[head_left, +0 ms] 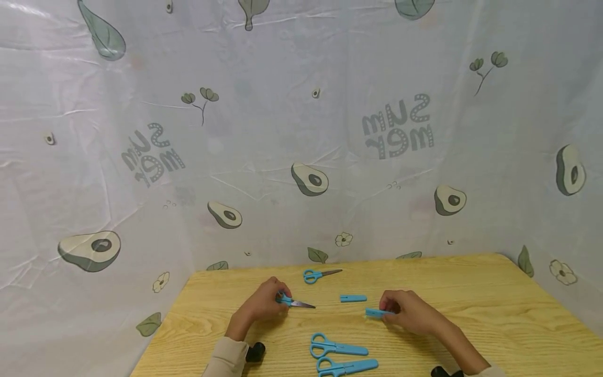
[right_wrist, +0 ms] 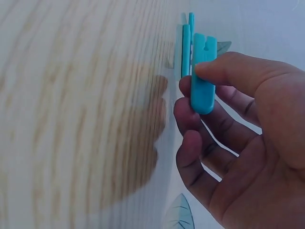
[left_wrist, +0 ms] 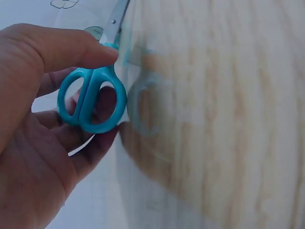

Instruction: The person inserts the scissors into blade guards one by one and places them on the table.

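Note:
My left hand (head_left: 267, 301) pinches a pair of blue-handled scissors (left_wrist: 102, 102) near the pivot. Its bare metal blades (head_left: 302, 304) point right in the head view, closed together. Between thumb and fingers, my right hand (head_left: 409, 312) holds a blue scissors cover (right_wrist: 204, 90), its slotted end turned left toward the blades. A wide gap separates cover and blades. Just beyond the right hand lies a second blue cover (head_left: 353, 298) on the table. Farther back rests another pair of scissors (head_left: 322, 275), uncovered, its blades pointing right.
Two pairs of scissors with covers on, one (head_left: 339, 348) above the other (head_left: 347, 367), lie near the front of the wooden table (head_left: 471, 293). A pale printed sheet (head_left: 264, 131) hangs behind the table's back edge.

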